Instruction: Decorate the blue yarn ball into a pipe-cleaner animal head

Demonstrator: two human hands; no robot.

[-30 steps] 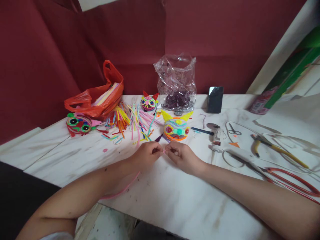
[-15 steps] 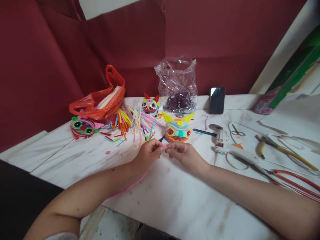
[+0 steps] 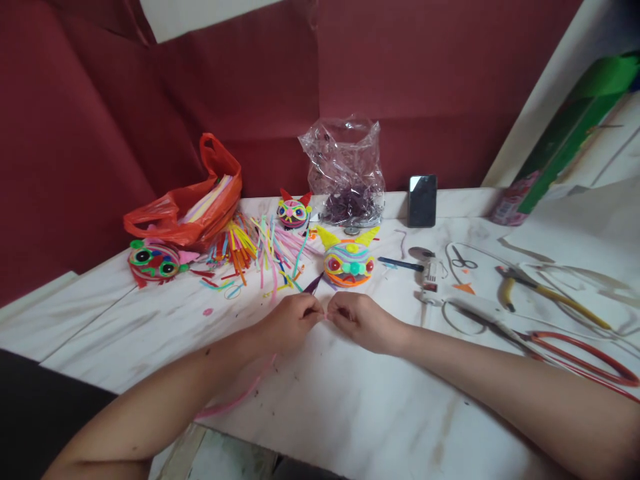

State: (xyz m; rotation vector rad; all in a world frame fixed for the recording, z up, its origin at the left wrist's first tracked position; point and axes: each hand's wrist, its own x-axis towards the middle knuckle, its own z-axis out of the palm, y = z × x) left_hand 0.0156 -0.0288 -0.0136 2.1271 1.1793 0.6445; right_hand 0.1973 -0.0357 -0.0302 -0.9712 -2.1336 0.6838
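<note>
My left hand [image 3: 296,323] is closed in a pinch, its fingertips meeting those of my right hand [image 3: 367,323], which is pinched too. Both are on a pink pipe cleaner [image 3: 239,399], whose long tail hangs beneath my left forearm toward the table's front edge. The end between the fingertips is mostly hidden. Just beyond the hands stands a colourful lion-head figure [image 3: 353,250] with yellow ears, red eyes and a green nose. A dark purple pointed piece [image 3: 313,285] lies close to my left knuckles.
Two more figures [image 3: 153,261] [image 3: 294,209] stand at the left and back. Cut pipe cleaners [image 3: 273,248] spread before a red bag [image 3: 200,220]. Behind are a clear bag [image 3: 345,167] and a phone [image 3: 423,201]. At right lie scissors [image 3: 465,259], yellow-handled pliers [image 3: 565,299] and red-handled shears [image 3: 580,353].
Both hands have come slightly nearer to me, with fingers curled tighter, and the pink piece between them is now mostly covered. The whole view has shifted a little.
</note>
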